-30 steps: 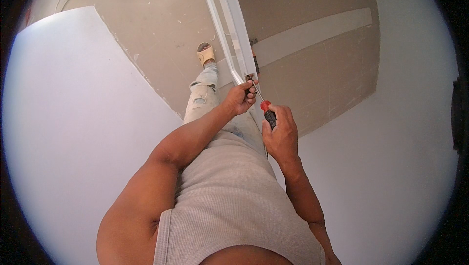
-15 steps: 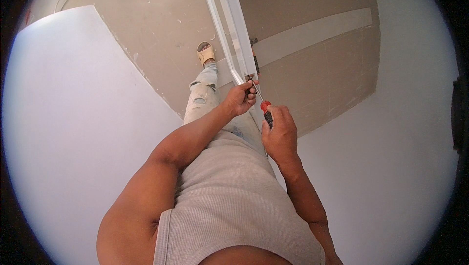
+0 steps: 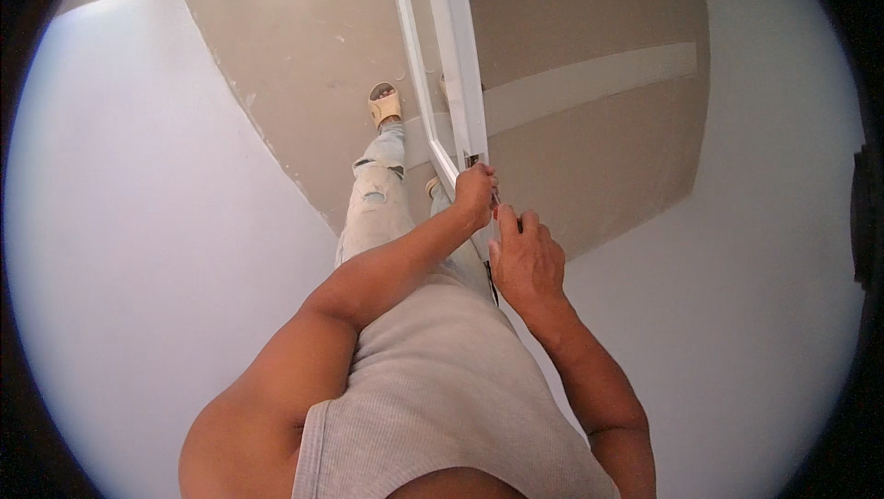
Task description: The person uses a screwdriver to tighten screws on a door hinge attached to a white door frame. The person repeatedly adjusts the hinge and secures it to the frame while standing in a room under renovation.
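My right hand (image 3: 529, 260) is closed around a screwdriver (image 3: 495, 211); only a bit of its red part and shaft shows, with the rest hidden by my fingers. Just beyond it, my left hand (image 3: 475, 193) is closed against the edge of a white door-like panel (image 3: 455, 52). What its fingers hold there, if anything, is hidden. A small metal fitting (image 3: 472, 160) sits in that edge, right above my left knuckles. The screwdriver's tip is out of sight behind my left fingers.
A narrow white strip (image 3: 410, 39) runs alongside the panel edge. White surfaces stand at the left (image 3: 166, 177) and right (image 3: 700, 315). Below lies a dusty beige floor (image 3: 304, 57) with a paler band (image 3: 589, 75) across it. My sandalled foot (image 3: 386, 105) stands left of the panel.
My left hand has turned over, its back now covering the work spot. My right hand has moved slightly, and the screwdriver is now mostly hidden. The view has shifted a little.
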Tool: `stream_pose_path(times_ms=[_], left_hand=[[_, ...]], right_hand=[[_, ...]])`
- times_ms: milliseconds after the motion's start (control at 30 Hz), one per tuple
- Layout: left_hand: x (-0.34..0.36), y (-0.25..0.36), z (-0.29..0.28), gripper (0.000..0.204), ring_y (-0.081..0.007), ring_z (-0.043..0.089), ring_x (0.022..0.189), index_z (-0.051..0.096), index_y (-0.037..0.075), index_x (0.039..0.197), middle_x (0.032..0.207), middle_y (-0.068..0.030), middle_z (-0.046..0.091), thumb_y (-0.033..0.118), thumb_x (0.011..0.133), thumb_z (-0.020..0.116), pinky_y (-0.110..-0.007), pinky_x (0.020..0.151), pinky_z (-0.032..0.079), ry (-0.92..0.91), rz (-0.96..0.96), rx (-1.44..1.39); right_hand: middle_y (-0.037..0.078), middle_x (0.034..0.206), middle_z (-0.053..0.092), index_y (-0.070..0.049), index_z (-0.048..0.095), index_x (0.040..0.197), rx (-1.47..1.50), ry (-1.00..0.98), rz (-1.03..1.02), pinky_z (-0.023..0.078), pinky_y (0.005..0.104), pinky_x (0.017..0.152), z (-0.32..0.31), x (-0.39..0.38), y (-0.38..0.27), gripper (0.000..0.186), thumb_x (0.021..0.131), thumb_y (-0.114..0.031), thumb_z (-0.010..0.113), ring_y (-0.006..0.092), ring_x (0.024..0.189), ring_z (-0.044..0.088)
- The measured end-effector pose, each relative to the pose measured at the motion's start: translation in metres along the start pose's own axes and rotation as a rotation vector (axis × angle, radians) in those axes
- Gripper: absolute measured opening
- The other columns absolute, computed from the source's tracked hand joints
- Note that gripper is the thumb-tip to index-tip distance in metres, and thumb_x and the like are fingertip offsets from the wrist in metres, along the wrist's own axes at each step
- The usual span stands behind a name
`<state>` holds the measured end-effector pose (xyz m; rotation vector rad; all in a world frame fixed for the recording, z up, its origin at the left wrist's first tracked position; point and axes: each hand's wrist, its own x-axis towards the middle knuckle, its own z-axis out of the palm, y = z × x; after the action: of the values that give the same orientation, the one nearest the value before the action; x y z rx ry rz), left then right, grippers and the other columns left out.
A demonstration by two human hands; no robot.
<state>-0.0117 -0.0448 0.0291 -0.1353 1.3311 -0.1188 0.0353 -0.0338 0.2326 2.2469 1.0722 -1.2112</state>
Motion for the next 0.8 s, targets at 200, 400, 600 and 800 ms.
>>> stream_pose_path(times_ms=[200, 400, 600, 800], left_hand=[[-0.005, 0.008, 0.008, 0.017, -0.0154, 0.041, 0.05, 0.052, 0.01, 0.088, 0.062, -0.0003, 0.045, 0.024, 0.09, 0.042, -0.032, 0.045, 0.029, 0.025, 0.017, 0.018], [0.05, -0.028, -0.009, 0.021, -0.0214, 0.058, 0.065, 0.06, 0.006, 0.096, 0.07, -0.0059, 0.056, 0.024, 0.088, 0.051, -0.032, 0.055, 0.045, -0.008, 0.181, 0.363], [0.05, -0.026, -0.026, 0.025, -0.0255, 0.063, 0.07, 0.063, 0.003, 0.098, 0.078, -0.01, 0.062, 0.024, 0.087, 0.055, -0.034, 0.059, 0.051, -0.025, 0.782, 1.472], [0.019, -0.002, -0.005, 0.025, -0.0239, 0.063, 0.07, 0.065, 0.006, 0.093, 0.079, -0.0084, 0.063, 0.026, 0.078, 0.064, -0.036, 0.06, 0.052, -0.025, 0.502, 1.341]], right_hand=[[0.016, 0.089, 0.061, -0.001, 0.053, 0.103, 0.335, 0.05, 0.143, 0.051, 0.0405, 0.058, 0.008, 0.029, 0.017, 0.027, 0.088, -0.023, 0.059, 0.0287, 0.073, 0.064], [0.015, 0.08, 0.06, -0.003, 0.05, 0.115, 0.894, -0.271, 0.57, 0.049, 0.0329, 0.058, -0.03, 0.039, 0.032, 0.032, 0.089, -0.021, 0.058, 0.025, 0.073, 0.063], [0.016, 0.083, 0.061, -0.003, 0.05, 0.112, -0.34, 0.016, -0.125, 0.05, 0.0347, 0.058, -0.005, 0.016, 0.012, 0.029, 0.09, -0.022, 0.056, 0.0244, 0.075, 0.063], [0.016, 0.084, 0.061, -0.002, 0.048, 0.113, 1.289, -0.305, 0.801, 0.05, 0.0369, 0.057, -0.031, 0.035, 0.033, 0.031, 0.09, -0.021, 0.056, 0.0263, 0.072, 0.063]])
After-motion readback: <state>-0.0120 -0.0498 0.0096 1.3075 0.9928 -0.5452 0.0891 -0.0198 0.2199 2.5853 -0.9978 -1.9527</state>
